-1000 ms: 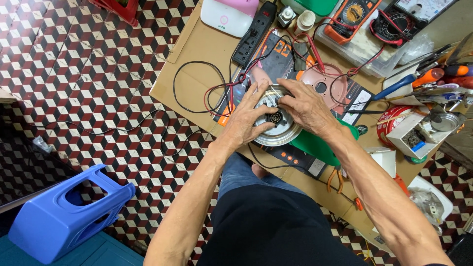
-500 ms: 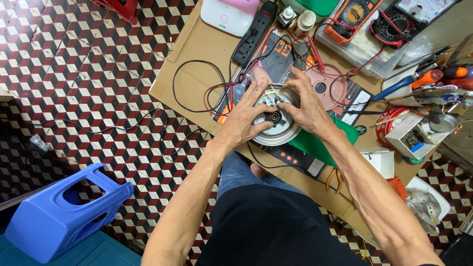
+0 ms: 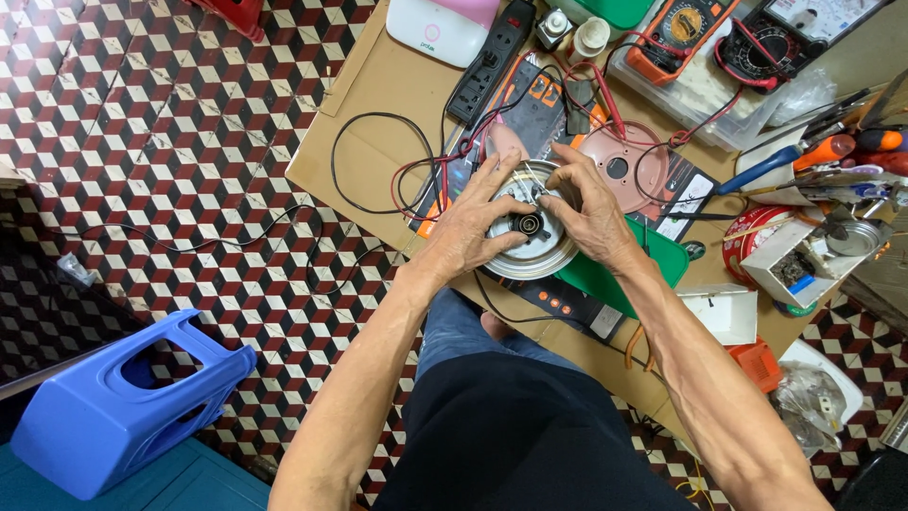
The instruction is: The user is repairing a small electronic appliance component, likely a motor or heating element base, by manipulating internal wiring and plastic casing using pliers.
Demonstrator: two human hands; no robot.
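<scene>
— At the middle of the frame, what's under those hands?

— A round metal plate [image 3: 530,248], shiny and dished, with a dark hub at its centre. It lies on the counter [image 3: 378,85], a sheet of brown cardboard, partly over a green plastic tray [image 3: 629,274]. The left hand [image 3: 473,227] lies across its left side, fingers spread flat on the rim. The right hand [image 3: 591,213] comes in from the right with its grip pressed together, fingertips pinching some small part near the hub; it's too small for me to tell what.

— Crowded around it?

— Very. Red and black wires [image 3: 421,175] loop just left of the plate and run under the left hand. Behind it, toward the upper middle, a pinkish round disc [image 3: 619,170] with a hole lies flat, and a black power strip [image 3: 487,61] slants up toward a white and pink box [image 3: 440,24]. In the upper right, an orange meter [image 3: 676,33] sits beside a black one [image 3: 780,38], red leads trailing down.

— And to the right?

— Screwdrivers [image 3: 804,156] with orange and blue handles, a red round tin [image 3: 757,248] and a small white carton [image 3: 790,265] of bits. A black panel with orange buttons [image 3: 558,303] lies just below the plate.

— The floor?

— Checked tile [image 3: 170,142] in red, white and black, with a blue plastic stool [image 3: 123,407] on its side at lower left.
</scene>
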